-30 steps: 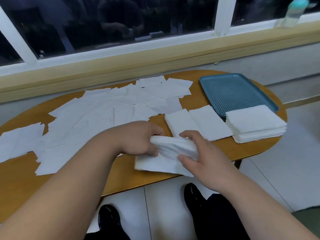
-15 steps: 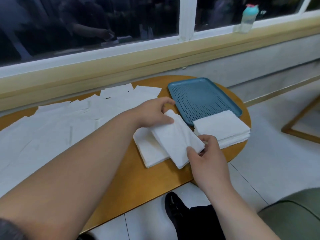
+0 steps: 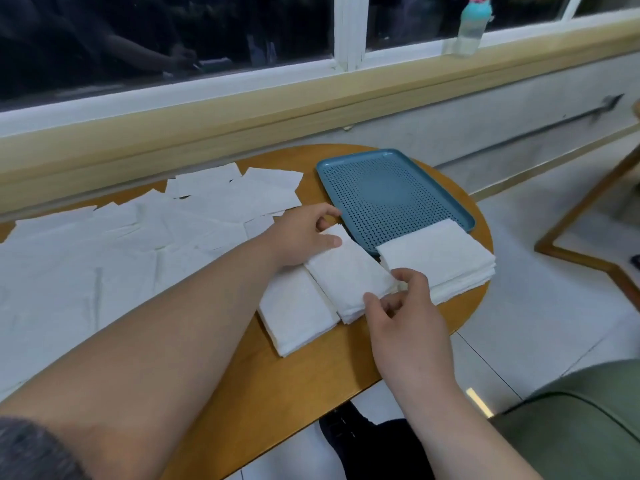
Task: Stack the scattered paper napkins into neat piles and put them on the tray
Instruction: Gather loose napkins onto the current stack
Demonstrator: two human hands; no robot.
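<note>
A small stack of folded white napkins (image 3: 349, 275) lies on the middle pile on the round wooden table (image 3: 304, 379). My left hand (image 3: 304, 237) grips its far end, thumb on top. My right hand (image 3: 398, 306) pinches its near right corner. A flatter napkin pile (image 3: 294, 310) lies just left of it. A thicker pile (image 3: 440, 258) sits to the right, overlapping the near corner of the teal perforated tray (image 3: 391, 199). Several loose napkins (image 3: 138, 237) cover the table's left part.
A wooden window ledge (image 3: 311, 109) runs behind the table, with a teal-capped bottle (image 3: 472, 26) on the sill. A wooden frame (image 3: 588, 220) stands on the tiled floor at right. A green cushion (image 3: 581, 431) is at the lower right. My shoes show under the table edge.
Both hands have carried the bunched napkins from the table's near edge to the right and set them down flat on the middle pile. The view has swung right.
</note>
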